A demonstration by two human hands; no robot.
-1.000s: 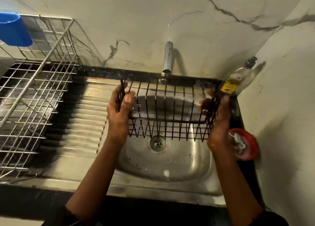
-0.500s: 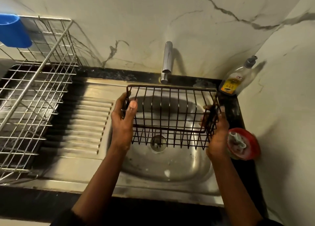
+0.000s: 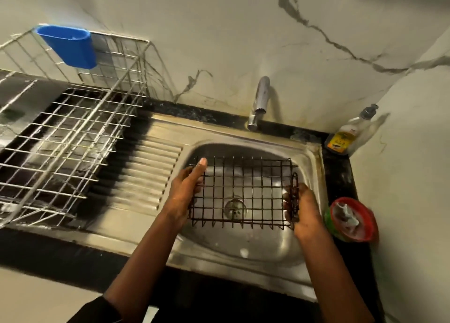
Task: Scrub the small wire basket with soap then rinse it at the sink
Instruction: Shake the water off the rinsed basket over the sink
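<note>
A small dark wire basket [image 3: 243, 191] was held in the air over the bowl of a steel sink [image 3: 315, 159]. It hung above the drain [image 3: 235, 208] and touched neither the bowl nor the rim. Its gridded floor faced up toward the camera, and its long axis ran left to right, square to the person's body.

The left hand [image 3: 185, 192] held the basket's left end. The thumb lay straight along the top of the wire, pointing away from the body, and the fingers wrapped beneath, so the end was pinched between them. The right hand [image 3: 305, 209] grasped the right end, with its fingers curled around the short upright side wall. Both forearms reached forward from the bottom of the frame, the wrists level, each hand equally close to its own end.

The tap [image 3: 259, 103] stood behind the basket at the wall, its spout over the bowl's far rim. No water could be seen running. The basket would probably have to travel away from the body to pass under it.

A soap bottle [image 3: 343, 137] stood in the back right corner of the counter. A red-rimmed tub [image 3: 350, 219] holding what looked like a scrubber sat just beside the right hand. To the left, beyond the ribbed drainboard [image 3: 151, 174], was a large pale dish rack [image 3: 60, 152] with a blue holder [image 3: 68, 46] hooked on its back rail.
</note>
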